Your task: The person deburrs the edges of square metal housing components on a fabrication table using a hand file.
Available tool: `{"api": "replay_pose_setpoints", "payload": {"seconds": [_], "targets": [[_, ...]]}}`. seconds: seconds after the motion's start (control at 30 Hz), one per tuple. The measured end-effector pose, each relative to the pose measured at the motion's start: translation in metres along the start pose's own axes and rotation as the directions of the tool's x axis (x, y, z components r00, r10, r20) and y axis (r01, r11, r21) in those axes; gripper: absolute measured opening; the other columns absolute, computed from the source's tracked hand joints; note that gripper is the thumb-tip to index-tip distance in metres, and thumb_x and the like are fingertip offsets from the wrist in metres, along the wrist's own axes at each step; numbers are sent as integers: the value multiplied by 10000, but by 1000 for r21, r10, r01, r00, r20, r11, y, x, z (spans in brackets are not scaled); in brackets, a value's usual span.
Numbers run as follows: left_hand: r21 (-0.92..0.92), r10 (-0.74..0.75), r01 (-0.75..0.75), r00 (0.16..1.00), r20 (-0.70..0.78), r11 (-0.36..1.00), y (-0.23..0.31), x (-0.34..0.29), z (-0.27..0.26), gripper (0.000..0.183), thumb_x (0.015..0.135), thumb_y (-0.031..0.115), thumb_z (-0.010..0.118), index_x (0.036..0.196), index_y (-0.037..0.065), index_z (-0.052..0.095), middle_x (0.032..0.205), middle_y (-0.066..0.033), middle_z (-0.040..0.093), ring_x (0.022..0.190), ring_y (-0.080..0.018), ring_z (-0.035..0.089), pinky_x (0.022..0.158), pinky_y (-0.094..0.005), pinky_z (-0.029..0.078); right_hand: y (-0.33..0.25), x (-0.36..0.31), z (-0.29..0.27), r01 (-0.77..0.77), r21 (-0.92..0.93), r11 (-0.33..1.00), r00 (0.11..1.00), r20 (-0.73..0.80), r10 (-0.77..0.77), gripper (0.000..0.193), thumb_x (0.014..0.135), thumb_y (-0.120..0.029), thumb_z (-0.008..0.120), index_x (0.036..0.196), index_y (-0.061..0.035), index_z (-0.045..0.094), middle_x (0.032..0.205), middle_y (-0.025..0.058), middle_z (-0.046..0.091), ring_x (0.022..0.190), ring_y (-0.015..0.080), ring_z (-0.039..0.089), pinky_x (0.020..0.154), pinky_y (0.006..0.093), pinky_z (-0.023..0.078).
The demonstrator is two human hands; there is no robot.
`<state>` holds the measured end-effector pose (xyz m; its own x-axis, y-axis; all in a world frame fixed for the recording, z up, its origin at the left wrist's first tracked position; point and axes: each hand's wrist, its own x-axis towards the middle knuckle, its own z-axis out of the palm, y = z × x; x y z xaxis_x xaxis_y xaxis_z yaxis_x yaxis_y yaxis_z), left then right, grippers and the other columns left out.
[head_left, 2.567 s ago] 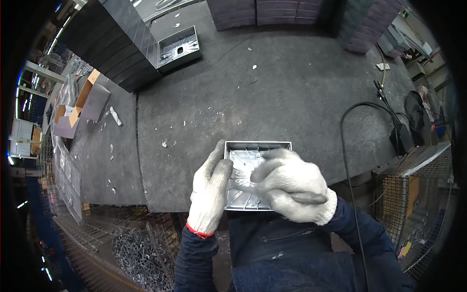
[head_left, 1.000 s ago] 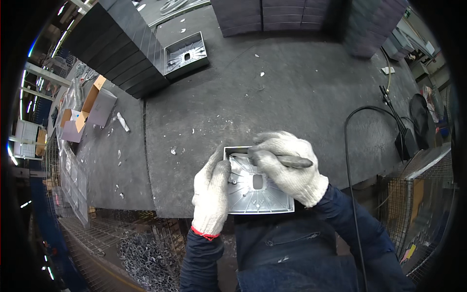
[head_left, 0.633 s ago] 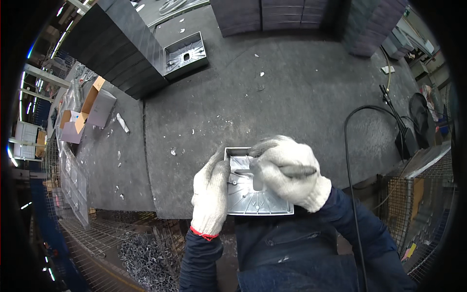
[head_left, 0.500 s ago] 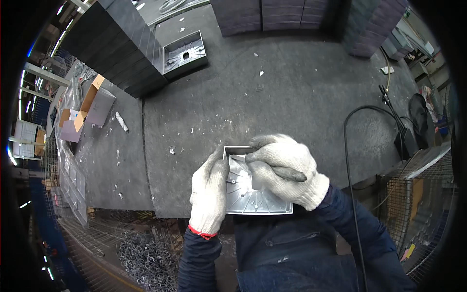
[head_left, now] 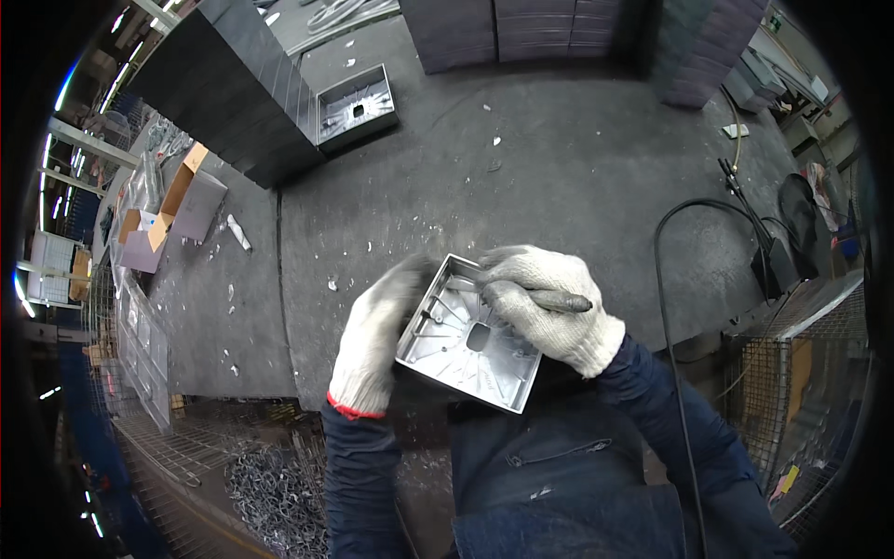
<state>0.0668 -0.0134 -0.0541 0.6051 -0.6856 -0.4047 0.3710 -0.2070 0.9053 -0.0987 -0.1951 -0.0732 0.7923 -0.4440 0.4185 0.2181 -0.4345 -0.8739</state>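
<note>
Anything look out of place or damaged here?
Yes, slightly: pale scraps litter the dark worktable, and a crumpled white piece lies near the open carton, like stray debris. The metal tray is angled to the table's front edge; no clear damage shows.

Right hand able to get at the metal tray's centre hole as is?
Likely yes: the right hand is at one side of the metal tray, and nothing covers the hole.

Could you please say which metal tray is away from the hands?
The far tray, beside the leftmost stack; the near tray is between left hand and right hand.
</note>
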Motion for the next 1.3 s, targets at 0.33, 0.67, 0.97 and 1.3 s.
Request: {"api": "replay_pose_setpoints", "payload": {"seconds": [0.33, 0.67, 0.97, 1.3], "targets": [[202, 330, -265, 831, -449, 943, -49, -60, 39, 670, 1164, 408, 614, 1611, -75, 489, 1492, -233, 639, 1400, -303, 604, 1247, -429, 441, -28, -23, 18, -124, -45, 991, 983, -144, 116, 147, 997, -107, 767, 1046, 24, 811, 1140, 255, 817, 1028, 347, 829, 857, 418, 656], [113, 121, -109, 987, -105, 988, -16, -22, 6, 572, 1179, 434, 582, 1487, -37, 679, 1397, -185, 749, 1279, -250, 708, 1141, -386, 540, -35, 19, -5, 209, -225, 952, 977, 96, -192, 229, 906, -295, 857, 1042, -111, 871, 1029, 112, 827, 987, 342, 801, 890, 452, 628], [163, 134, -114, 984, -114, 980, -22, -18, 6, 534, 1175, 404, 590, 1446, -40, 708, 1383, -172, 762, 1258, -238, 715, 1106, -369, 554, -15, 6, 12, -169, -82, 982, 932, 311, 187, 194, 993, -209, 789, 1080, -44, 842, 1170, 173, 829, 1075, 332, 792, 958, 452, 617], [121, 141, -128, 984, -104, 984, -22, -16, 4, 518, 1169, 401, 607, 1418, -32, 740, 1353, -166, 783, 1250, -238, 713, 1123, -369, 526, -9, -9, 28, -246, 252, 936, 969, 26, 247, 212, 1047, -143, 724, 1058, 50, 812, 1105, 217, 819, 980, 256, 797, 860, 410, 647]]}}
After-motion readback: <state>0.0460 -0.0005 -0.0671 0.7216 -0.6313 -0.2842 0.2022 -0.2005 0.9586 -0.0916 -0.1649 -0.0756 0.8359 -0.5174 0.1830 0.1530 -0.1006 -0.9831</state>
